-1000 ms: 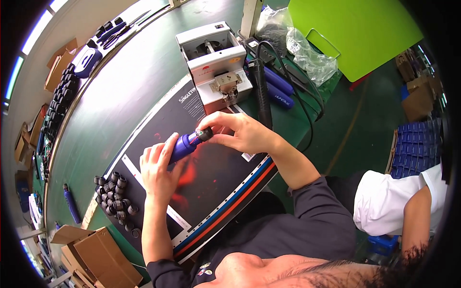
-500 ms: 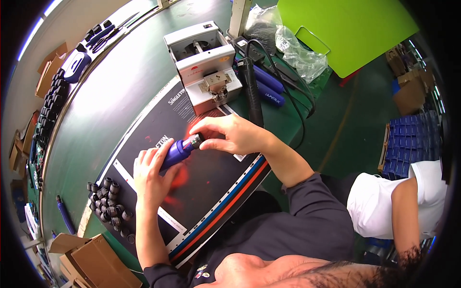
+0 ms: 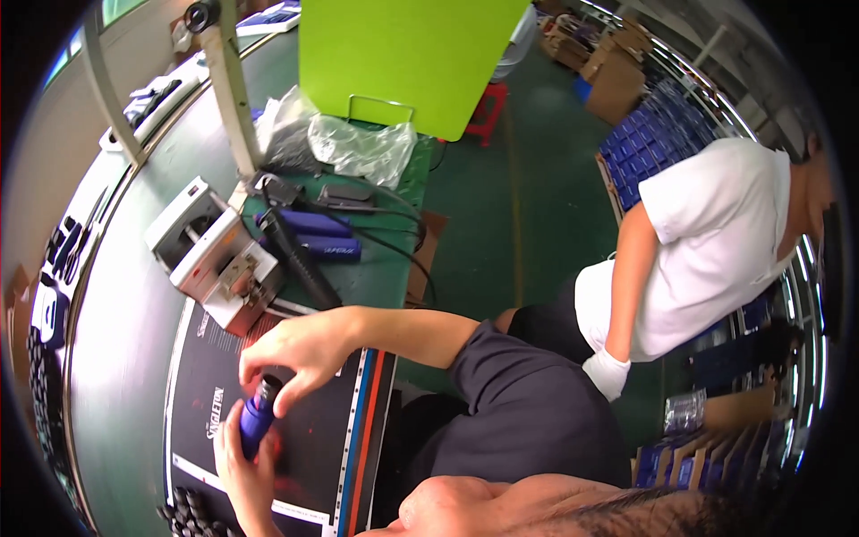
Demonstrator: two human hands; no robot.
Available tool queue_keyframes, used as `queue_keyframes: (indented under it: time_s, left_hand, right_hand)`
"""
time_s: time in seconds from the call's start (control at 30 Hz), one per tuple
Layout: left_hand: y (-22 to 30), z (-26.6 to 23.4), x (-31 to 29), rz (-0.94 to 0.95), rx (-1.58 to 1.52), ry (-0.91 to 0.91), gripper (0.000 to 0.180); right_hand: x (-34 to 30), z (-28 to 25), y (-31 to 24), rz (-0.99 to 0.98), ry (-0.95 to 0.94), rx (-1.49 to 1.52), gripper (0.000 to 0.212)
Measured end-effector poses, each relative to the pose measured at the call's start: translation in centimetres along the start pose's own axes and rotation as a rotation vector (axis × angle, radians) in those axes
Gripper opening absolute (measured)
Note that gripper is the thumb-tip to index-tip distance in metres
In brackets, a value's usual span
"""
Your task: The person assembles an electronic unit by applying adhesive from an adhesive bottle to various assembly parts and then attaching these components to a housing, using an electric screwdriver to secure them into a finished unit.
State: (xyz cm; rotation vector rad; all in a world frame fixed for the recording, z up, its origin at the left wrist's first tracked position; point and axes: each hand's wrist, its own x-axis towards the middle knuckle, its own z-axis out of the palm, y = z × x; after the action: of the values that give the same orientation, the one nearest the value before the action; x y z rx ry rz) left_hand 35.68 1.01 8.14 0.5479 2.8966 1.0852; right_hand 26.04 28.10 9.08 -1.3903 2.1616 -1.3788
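My left hand (image 3: 240, 461) is wrapped round a dark blue tube (image 3: 257, 425), which it holds tilted upright above the black printed mat (image 3: 309, 430). A narrower black end (image 3: 268, 387) tops the tube, with a little red showing just below it. Over that end bends my right hand (image 3: 300, 353), thumb on one side and index finger on the other. Whether every fingertip touches it is hard to tell. Beside my left hand lies a heap of small black ring-like caps (image 3: 192, 512), partly cut off by the frame's rim.
A white-and-grey bench machine (image 3: 215, 255) stands beyond my hands. Right of it lie a black rod-shaped tool (image 3: 300, 259) with a cable and several blue tubes (image 3: 327, 248). Clear plastic bags (image 3: 362, 148) sit before a green board (image 3: 403, 63). A person in white (image 3: 707, 242) is at the right.
The view has swung to the right, so the bench and my hands appear further left and lower. The blue tube stands more upright, and my right thumb and finger look further apart around its black end.
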Motion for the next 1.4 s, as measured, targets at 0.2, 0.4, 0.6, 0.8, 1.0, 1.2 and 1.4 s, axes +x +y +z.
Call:
queue_keyframes:
  time_s: [0.2, 0.4, 0.6, 0.8, 1.0, 1.2, 1.4]
  left_hand:
    - [4.3, 0.5, -2.3, -0.001, 0.079, -0.297, 0.054]
    - [1.3, 3.4, -5.2, 0.092, 0.143, -0.292, 0.052]
    - [2.7, 3.2, -4.6, 0.014, 0.176, -0.409, 0.057]
    - [2.0, 2.2, -4.9, -0.067, 0.069, -0.235, 0.056]
    - [-8.7, -6.8, 3.4, -0.319, -0.132, 0.303, 0.025]
    - [-33.0, -19.6, 3.0, -0.633, 0.471, 0.497, 0.05]
    - [-34.6, -17.7, -0.7, -1.018, 0.787, 0.343, 0.06]
  right_hand:
    - [0.2, 6.2, -3.5, -0.017, 0.157, 0.466, 0.066]
    - [-1.2, 9.4, -2.5, -0.159, 0.14, 0.371, 0.051]
    - [-2.1, 9.8, -1.9, -0.146, 0.157, 0.353, 0.058]
    - [1.8, 8.6, -2.9, -0.134, 0.153, 0.383, 0.065]
    - [0.0, -0.7, -3.1, -0.164, 0.799, -0.606, 0.032]
    - [-4.0, -5.0, 2.3, 0.716, 0.667, -0.884, 0.055]
    - [-4.3, -5.4, 2.7, 0.673, 0.669, -0.76, 0.049]
